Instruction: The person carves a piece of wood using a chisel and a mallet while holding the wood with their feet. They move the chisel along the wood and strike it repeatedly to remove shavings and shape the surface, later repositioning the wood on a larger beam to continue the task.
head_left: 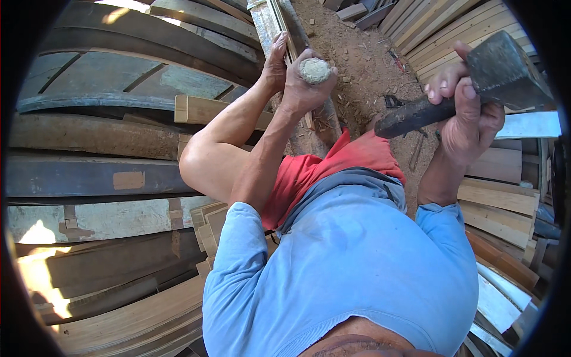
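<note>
My left hand [304, 89] is closed around the handle of a chisel [315, 71], whose round, pale, battered butt faces up; its blade is hidden below my fist. Raised at the right, my right hand [467, 119] grips a dark mallet [502, 68] with a blocky head and a thick handle that points left. The mallet is well apart from the chisel. Under and beyond my left fist runs a narrow strip of wood [278, 16], lying along a worn plank [297, 24]. My bare left foot [275, 64] presses against the strip beside my left hand.
Long boards and beams [89, 134] are stacked at the left, close to my bent knee. More planks [458, 35] lean at the far right, with short boards [496, 196] below them. Wood chips and a few small tools [397, 61] lie on the dirt floor [351, 53].
</note>
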A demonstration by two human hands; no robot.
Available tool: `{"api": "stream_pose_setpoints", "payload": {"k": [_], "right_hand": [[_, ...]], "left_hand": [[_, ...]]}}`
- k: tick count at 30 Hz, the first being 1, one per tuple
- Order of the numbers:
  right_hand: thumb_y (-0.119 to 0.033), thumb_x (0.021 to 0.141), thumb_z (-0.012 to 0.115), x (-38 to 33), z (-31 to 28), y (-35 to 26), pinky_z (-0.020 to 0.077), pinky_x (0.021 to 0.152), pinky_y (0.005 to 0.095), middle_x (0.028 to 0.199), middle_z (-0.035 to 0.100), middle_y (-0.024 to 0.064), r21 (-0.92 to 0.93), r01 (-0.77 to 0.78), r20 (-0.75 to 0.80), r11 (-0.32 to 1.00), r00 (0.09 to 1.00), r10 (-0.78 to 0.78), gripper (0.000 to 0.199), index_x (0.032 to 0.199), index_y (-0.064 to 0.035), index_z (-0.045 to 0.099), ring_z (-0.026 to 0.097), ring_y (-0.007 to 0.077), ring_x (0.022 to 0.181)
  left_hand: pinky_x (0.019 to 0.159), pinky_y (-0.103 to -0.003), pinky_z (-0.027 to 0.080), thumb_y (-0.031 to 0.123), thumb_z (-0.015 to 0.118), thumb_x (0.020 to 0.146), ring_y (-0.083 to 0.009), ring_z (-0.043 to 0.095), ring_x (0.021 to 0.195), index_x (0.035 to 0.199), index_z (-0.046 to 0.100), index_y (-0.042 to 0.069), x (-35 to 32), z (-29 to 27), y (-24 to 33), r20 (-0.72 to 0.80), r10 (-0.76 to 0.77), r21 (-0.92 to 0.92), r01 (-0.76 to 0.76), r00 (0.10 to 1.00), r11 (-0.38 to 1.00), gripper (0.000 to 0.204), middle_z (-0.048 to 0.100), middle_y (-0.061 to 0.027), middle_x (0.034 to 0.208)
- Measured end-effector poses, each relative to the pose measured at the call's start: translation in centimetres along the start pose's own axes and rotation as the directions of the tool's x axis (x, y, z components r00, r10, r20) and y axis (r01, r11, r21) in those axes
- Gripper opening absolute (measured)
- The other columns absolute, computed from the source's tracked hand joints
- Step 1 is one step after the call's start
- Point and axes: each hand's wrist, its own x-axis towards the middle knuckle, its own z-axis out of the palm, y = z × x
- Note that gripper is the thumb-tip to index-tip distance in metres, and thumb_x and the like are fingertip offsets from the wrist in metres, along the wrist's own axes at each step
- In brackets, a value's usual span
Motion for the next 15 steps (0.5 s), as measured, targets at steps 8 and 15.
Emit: {"api": "stream_pose_setpoints", "payload": {"k": [8,15], "right_hand": [[-0.018,0.097,0.067,0.36,-0.57,0.02,0.0506,0.067,0.0365,0.082,0.059,0.0086,-0.025,-0.003,0.006,1.000,1.000,0.003,0.048,0.131,0.0142,0.055,0.057,0.0177,0.069],[-0.013,0.099,0.068,0.71,0.12,0.28,0.0513,0.057,0.0315,0.079,0.062,0.0107,0.008,0.035,-0.006,0.999,0.999,-0.035,0.033,0.120,0.0117,0.063,0.058,0.0157,0.067]], "left_hand": [[0.065,-0.026,0.051,0.010,0.079,0.085,-0.0064,0.061,0.072,0.094,0.058,0.005,0.22,-0.18,0.01,-0.016,0.085,0.073,-0.084,0.996,0.994,0.023,0.065,0.0001,0.077],[0.066,-0.026,0.052,0.011,0.079,0.084,-0.0073,0.062,0.072,0.094,0.059,0.005,0.29,-0.25,0.39,-0.023,0.118,0.108,-0.114,0.993,0.988,0.023,0.065,-0.0009,0.077]]}}
